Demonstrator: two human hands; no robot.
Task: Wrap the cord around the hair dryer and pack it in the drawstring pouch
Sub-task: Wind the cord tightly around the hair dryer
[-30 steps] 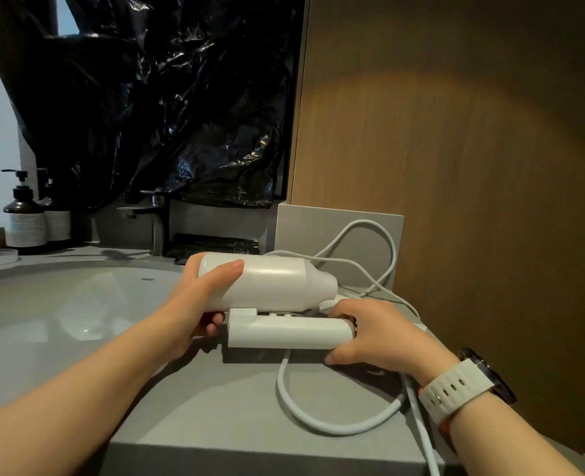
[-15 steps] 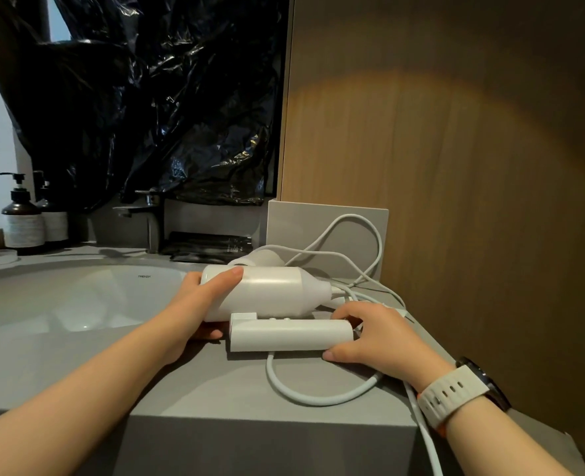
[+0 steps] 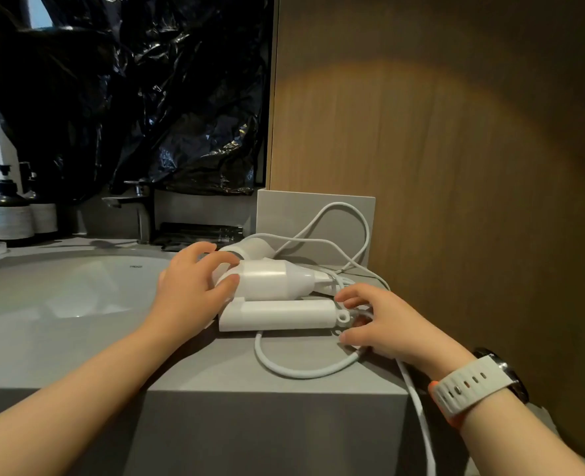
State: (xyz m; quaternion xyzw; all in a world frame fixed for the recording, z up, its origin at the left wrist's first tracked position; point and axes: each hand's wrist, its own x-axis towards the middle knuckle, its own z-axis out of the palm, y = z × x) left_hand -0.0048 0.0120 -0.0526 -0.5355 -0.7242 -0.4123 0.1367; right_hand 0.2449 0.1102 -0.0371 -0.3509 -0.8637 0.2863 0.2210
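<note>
Zero turns of cord (image 3: pixel 301 372) lie round the dryer (image 3: pixel 270 280): wrapping not begun, by the look of it, and packing wholly to come. Dryer: white, handle folded flat against the barrel, lying on its side on the grey counter (image 3: pixel 222 372), near the front edge. Cord: white and loose, with one loop on the counter in front of the dryer, a higher tangle of loops behind and right of it, and one run dropping over the counter edge in front and to the right. Left hand (image 3: pixel 188 290): at the dryer's left end, thumb and fingers curled round the barrel, holding it. Right hand (image 3: pixel 387 324): at the dryer's right end, where the cord leaves the handle; fingers bent and spread over the cord, but whether any pinches it cannot be told; white-strapped watch (image 3: pixel 469 383) on the wrist. Pouch: not in view, to be found before packing. Left of the dryer: basin (image 3: pixel 61 286); further left and behind, two pump bottles (image 3: pixel 11 214). Behind the dryer: tap (image 3: pixel 140 207), dark tray (image 3: pixel 198 231), low grey block (image 3: pixel 284 214), crumpled black sheet (image 3: pixel 129 97) above. Right of the dryer: wood panel (image 3: pixel 456 166), close by. Hindrances, as judged: the tangle behind the dryer needs straightening before winding; panel and block leave little room to swing cord on that side; the hanging run may drag.
</note>
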